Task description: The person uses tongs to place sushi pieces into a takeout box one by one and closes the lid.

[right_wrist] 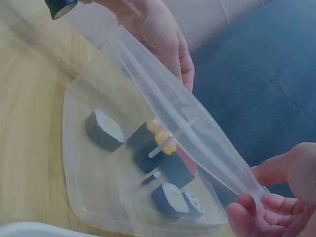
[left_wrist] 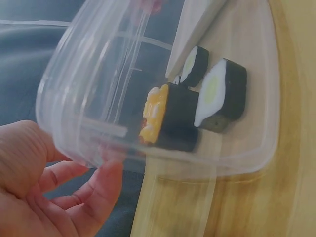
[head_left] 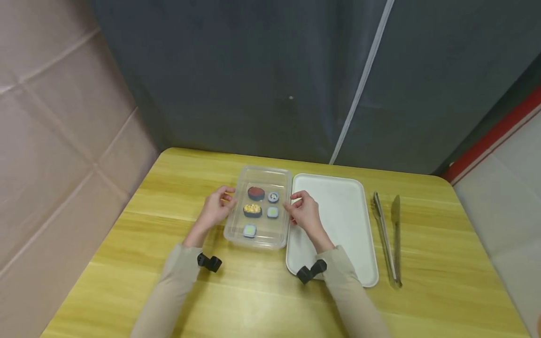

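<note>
A clear plastic box (head_left: pixel 231 231) sits on the yellow table with several toy sushi pieces inside: a red-topped one (head_left: pixel 256 193), a yellow-topped one (head_left: pixel 252 210) and small rolls (head_left: pixel 249 230). My left hand (head_left: pixel 228 196) grips the left edge of the clear lid (left_wrist: pixel 98 74), and my right hand (head_left: pixel 293 199) pinches its right edge. In the wrist views the lid (right_wrist: pixel 197 133) is tilted up above the box, with the yellow-topped piece (left_wrist: pixel 168 118) and a roll (right_wrist: pixel 103 129) beneath it. Fingers of my left hand (left_wrist: pixel 74 187) curl under the lid's rim; those of my right hand (right_wrist: pixel 276 202) pinch its corner.
A white rectangular tray (head_left: pixel 342 220) lies just right of the box, under my right wrist. Metal tongs (head_left: pixel 397 234) lie further right on the table. A dark curtain hangs behind the table, and a beige wall stands on the left.
</note>
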